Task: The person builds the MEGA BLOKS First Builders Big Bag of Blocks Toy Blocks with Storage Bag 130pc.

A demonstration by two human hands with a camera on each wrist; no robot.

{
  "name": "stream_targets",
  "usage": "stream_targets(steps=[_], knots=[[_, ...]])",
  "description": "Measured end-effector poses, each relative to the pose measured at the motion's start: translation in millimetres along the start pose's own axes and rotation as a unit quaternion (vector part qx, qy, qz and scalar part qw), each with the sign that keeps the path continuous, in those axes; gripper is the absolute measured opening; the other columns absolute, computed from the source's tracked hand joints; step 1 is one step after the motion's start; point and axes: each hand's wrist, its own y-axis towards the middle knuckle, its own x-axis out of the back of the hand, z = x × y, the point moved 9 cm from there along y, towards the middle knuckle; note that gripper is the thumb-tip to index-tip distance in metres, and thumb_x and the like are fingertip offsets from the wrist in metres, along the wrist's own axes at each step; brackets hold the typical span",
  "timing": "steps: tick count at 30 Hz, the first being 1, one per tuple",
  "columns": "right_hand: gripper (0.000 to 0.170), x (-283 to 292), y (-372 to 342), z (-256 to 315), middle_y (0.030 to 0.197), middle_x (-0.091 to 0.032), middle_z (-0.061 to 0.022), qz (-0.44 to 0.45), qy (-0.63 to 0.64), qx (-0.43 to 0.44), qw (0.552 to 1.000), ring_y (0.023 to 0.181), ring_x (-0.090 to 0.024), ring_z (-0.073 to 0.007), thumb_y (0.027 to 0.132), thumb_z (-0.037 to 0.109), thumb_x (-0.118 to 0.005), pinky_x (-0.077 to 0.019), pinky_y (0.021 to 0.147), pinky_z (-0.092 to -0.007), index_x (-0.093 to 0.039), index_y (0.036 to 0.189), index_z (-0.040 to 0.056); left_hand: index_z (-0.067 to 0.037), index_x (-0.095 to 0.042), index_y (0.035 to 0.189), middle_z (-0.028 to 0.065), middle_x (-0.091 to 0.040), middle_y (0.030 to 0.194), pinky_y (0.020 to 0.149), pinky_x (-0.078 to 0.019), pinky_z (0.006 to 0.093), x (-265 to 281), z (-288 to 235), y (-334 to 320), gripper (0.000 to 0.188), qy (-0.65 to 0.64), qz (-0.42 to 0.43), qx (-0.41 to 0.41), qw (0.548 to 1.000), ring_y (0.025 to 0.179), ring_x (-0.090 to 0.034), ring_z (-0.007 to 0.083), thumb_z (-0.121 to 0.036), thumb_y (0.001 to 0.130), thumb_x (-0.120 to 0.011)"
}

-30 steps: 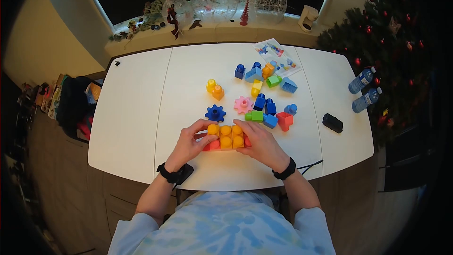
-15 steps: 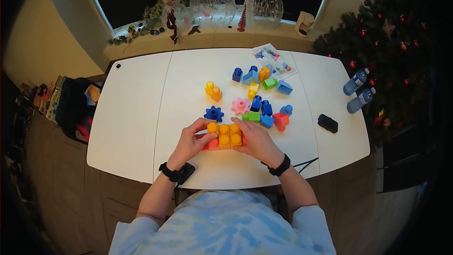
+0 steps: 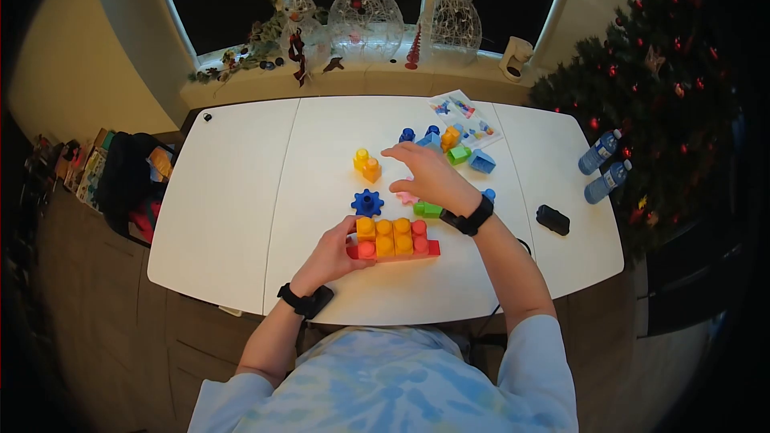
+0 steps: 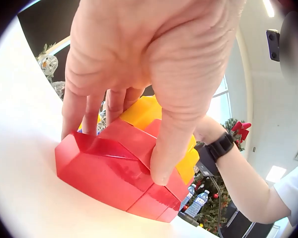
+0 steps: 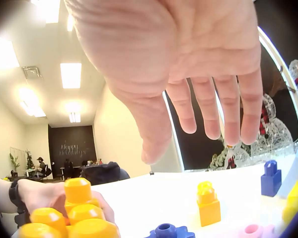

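Observation:
My left hand [image 3: 327,255] grips the left end of a toy block build [image 3: 395,244], with red blocks below and yellow-orange blocks on top. In the left wrist view the thumb presses the near side of the red base [image 4: 109,178], and the other fingers reach round behind it. My right hand [image 3: 437,180] is raised over the table with spread fingers and holds nothing. Its fingertips point toward a yellow block [image 3: 361,159] and an orange block [image 3: 371,170]. A blue gear [image 3: 367,203] lies behind the build; a pink gear [image 3: 407,196] is partly hidden under the right hand.
Several loose blocks lie at the back right, among them a green block [image 3: 459,154] and a light blue block [image 3: 482,162], near a printed picture sheet [image 3: 473,124]. On the right are a black case [image 3: 553,220] and two water bottles [image 3: 600,152].
My right hand has let go of the build's right end and moved up and away over the table, uncovering red blocks there. My left hand keeps its grip.

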Motion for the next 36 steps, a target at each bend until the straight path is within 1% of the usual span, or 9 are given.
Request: stream_targets(steps=[5, 7, 10, 13, 19, 23, 27, 29, 36], knots=[[0.054, -61, 53, -30, 0.116, -0.067, -0.0213, 0.007, -0.036, -0.015, 0.999, 0.107, -0.068, -0.0378, 0.078, 0.029, -0.081, -0.0559, 0.09, -0.0451, -0.063, 0.12, 0.0008, -0.003, -0.055, 0.13, 0.0144, -0.069, 0.121, 0.093, -0.0578, 0.0367, 1, -1, -1, 0.067, -0.002, -0.003, -0.002, 1.0, 0.109, -0.069, 0.0272, -0.006, 0.072, -0.089], [0.05, -76, 63, -46, 0.104, -0.07, -0.0215, 0.022, -0.087, -0.076, 0.993, 0.1, -0.07, -0.0385, 0.075, 0.032, -0.082, -0.0578, 0.085, -0.0457, -0.065, 0.111, 0.001, -0.003, -0.055, 0.129, 0.0147, -0.069, 0.121, 0.092, -0.0577, 0.0369, 2, -2, -1, 0.067, -0.005, -0.003, -0.001, 1.0, 0.109, -0.069, 0.0272, -0.006, 0.072, -0.089], [0.046, -89, 69, -57, 0.097, -0.072, -0.0209, 0.033, -0.107, -0.096, 0.989, 0.094, -0.071, -0.0391, 0.075, 0.03, -0.082, -0.0588, 0.084, -0.0451, -0.067, 0.107, 0.0012, 0.001, -0.055, 0.131, 0.0113, -0.066, 0.122, 0.101, -0.0554, 0.0358, 0, 2, -1, 0.068, 0.006, 0.01, 0.026, 1.0, 0.111, -0.067, 0.0197, -0.006, 0.073, -0.09], [0.04, -102, 75, -74, 0.093, -0.073, -0.0198, 0.007, -0.108, -0.04, 0.993, 0.091, -0.072, -0.0379, 0.074, 0.028, -0.081, -0.059, 0.082, -0.0443, -0.068, 0.102, 0.0022, 0.001, -0.055, 0.131, 0.0111, -0.066, 0.121, 0.102, -0.0555, 0.0361, 0, 4, -1, 0.068, 0.007, 0.012, 0.024, 1.0, 0.111, -0.067, 0.0197, -0.006, 0.073, -0.09], [0.031, -12, 31, -38, 0.088, -0.073, -0.0145, 0.009, 0.093, -0.075, 0.993, 0.085, -0.071, -0.0313, 0.076, 0.017, -0.079, -0.0568, 0.076, -0.0397, -0.069, 0.103, 0.004, 0.001, -0.055, 0.13, 0.0114, -0.066, 0.123, 0.103, -0.0557, 0.0364, -1, 6, -1, 0.067, 0.004, 0.01, 0.037, 0.999, 0.112, -0.067, 0.0204, -0.005, 0.073, -0.09], [0.032, 18, -26, -8, 0.085, -0.072, -0.0125, 0.065, 0.126, -0.049, 0.989, 0.081, -0.07, -0.029, 0.077, 0.012, -0.08, -0.0552, 0.075, -0.0362, -0.069, 0.106, 0.0031, 0.001, -0.055, 0.13, 0.0123, -0.065, 0.124, 0.104, -0.0559, 0.0371, 0, 4, 0, 0.068, 0.004, 0.006, 0.04, 0.999, 0.114, -0.067, 0.0215, -0.004, 0.072, -0.09], [0.033, 7, -62, 3, 0.089, -0.073, -0.0135, 0.106, 0.106, -0.051, 0.987, 0.084, -0.07, -0.0301, 0.078, 0.01, -0.082, -0.0554, 0.078, -0.0354, -0.067, 0.106, 0.0027, -0.002, -0.056, 0.129, 0.015, -0.069, 0.119, 0.096, -0.0578, 0.0383, 2, 3, -1, 0.068, 0.015, -0.015, 0.023, 1.0, 0.109, -0.07, 0.029, -0.008, 0.07, -0.09], [0.036, 0, -67, 3, 0.098, -0.076, -0.0128, 0.121, 0.087, -0.067, 0.987, 0.09, -0.074, -0.0274, 0.078, 0.011, -0.086, -0.057, 0.083, -0.0339, -0.069, 0.109, 0.0028, -0.002, -0.056, 0.129, 0.015, -0.069, 0.119, 0.096, -0.058, 0.0382, 3, 1, 0, 0.068, 0.018, -0.015, 0.022, 0.999, 0.109, -0.07, 0.0289, -0.008, 0.07, -0.09], [0.028, -15, -72, 0, 0.093, -0.075, -0.0141, 0.097, 0.046, -0.076, 0.991, 0.087, -0.073, -0.03, 0.078, 0.005, -0.082, -0.0573, 0.079, -0.0358, -0.069, 0.104, 0.0028, 0.002, -0.055, 0.129, 0.0126, -0.066, 0.122, 0.103, -0.0573, 0.0371, 2, -2, 0, 0.067, 0.005, -0.001, 0.039, 0.999, 0.113, -0.068, 0.0228, -0.003, 0.071, -0.09]])
